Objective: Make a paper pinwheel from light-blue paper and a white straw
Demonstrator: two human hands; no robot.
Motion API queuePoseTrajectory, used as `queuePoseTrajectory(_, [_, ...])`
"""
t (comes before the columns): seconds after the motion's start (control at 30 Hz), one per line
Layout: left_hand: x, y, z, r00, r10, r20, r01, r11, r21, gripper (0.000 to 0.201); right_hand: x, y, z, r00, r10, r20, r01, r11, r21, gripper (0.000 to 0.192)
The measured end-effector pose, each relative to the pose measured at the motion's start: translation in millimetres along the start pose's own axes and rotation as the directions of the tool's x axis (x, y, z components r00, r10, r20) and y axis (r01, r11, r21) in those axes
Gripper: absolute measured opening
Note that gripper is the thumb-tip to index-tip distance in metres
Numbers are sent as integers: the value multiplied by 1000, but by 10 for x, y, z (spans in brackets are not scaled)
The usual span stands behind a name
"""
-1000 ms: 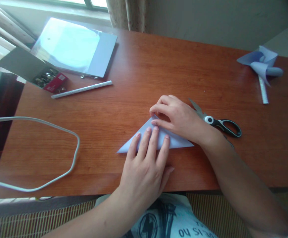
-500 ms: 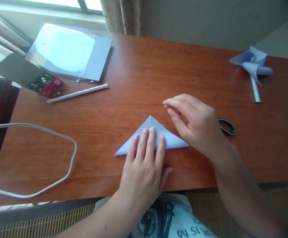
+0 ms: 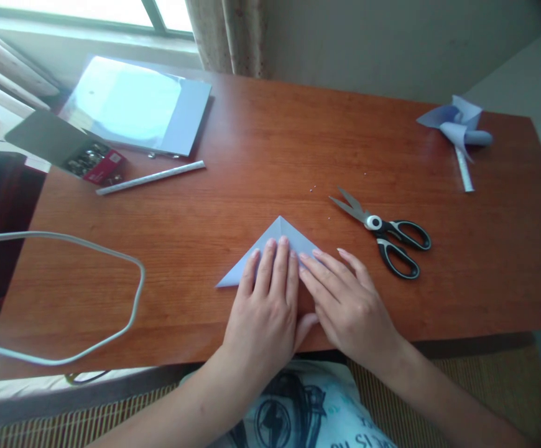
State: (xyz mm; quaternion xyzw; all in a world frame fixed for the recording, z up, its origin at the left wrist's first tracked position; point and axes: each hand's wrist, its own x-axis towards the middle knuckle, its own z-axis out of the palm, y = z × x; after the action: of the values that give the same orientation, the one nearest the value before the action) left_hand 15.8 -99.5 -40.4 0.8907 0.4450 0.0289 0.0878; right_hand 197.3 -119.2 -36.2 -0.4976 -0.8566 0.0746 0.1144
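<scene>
A sheet of pale paper [image 3: 263, 246], folded into a triangle with its peak pointing away from me, lies near the front of the wooden table. My left hand [image 3: 268, 298] rests flat across its middle, fingers stretched out. Over the paper's right half lies my right hand [image 3: 345, 292], its fingers extended and palm down, hiding that corner. Scissors [image 3: 374, 223] with black and grey handles lie just beyond my right hand, blades slightly apart.
A paper pinwheel [image 3: 461, 127] sits at the far right. On the left are a rolled paper stick [image 3: 152, 178], an open box of small metal pins [image 3: 105, 167], a clear-covered folder [image 3: 186, 118] and a white cable [image 3: 140, 280]. Tiny scraps dot the table [image 3: 252, 155].
My right hand has come down from above the table onto the right half of the folded paper, uncovering the scissors. My left hand stays pressed on the paper.
</scene>
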Motion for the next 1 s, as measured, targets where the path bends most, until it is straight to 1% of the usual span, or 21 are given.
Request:
queuePoseTrajectory(0.1, [-2,-4,6,1000,13,8,-13,1000,3,93,2,-8,-34,997,-15,72,20,997,-68,45])
queuePoseTrajectory(0.2, [2,-6,-2,999,34,22,-34,999,3,104,7,-34,-78,989,-47,137,66,988,-141,49])
queuePoseTrajectory(0.27, [6,-6,-10,999,43,33,-43,999,8,109,-2,-60,-111,985,-62,163,93,977,-190,51])
queuePoseTrajectory(0.37, [12,-6,-20,998,46,46,-47,999,22,111,-57,-83,-163,983,-62,171,106,959,-264,50])
queuePoseTrajectory(0.5, [20,-2,-31,998,27,51,-28,999,23,111,-205,-32,-229,988,-11,153,62,942,-331,48])
queuePoseTrajectory(0.63, [27,2,-30,999,22,45,-22,1000,13,111,-354,57,-276,984,100,146,-42,932,-359,51])
queuePoseTrajectory(0.73, [29,2,-21,999,28,39,-29,999,15,110,-400,79,-312,977,165,136,-106,927,-358,53])
queuePoseTrajectory(0.83, [28,-1,-13,999,33,33,-33,999,18,109,-366,69,-353,975,199,100,-152,924,-351,49])
queuePoseTrajectory(0.9, [26,-4,-9,999,33,28,-34,999,19,109,-301,56,-361,978,206,34,-184,927,-326,46])
queuePoseTrajectory(0.97, [23,-8,-3,999,31,28,-31,999,18,110,-218,33,-328,982,190,-21,-188,943,-274,45])
queuePoseTrajectory(1.0, [22,-9,0,999,29,30,-29,999,17,110,-178,17,-293,986,164,-21,-165,957,-239,45])
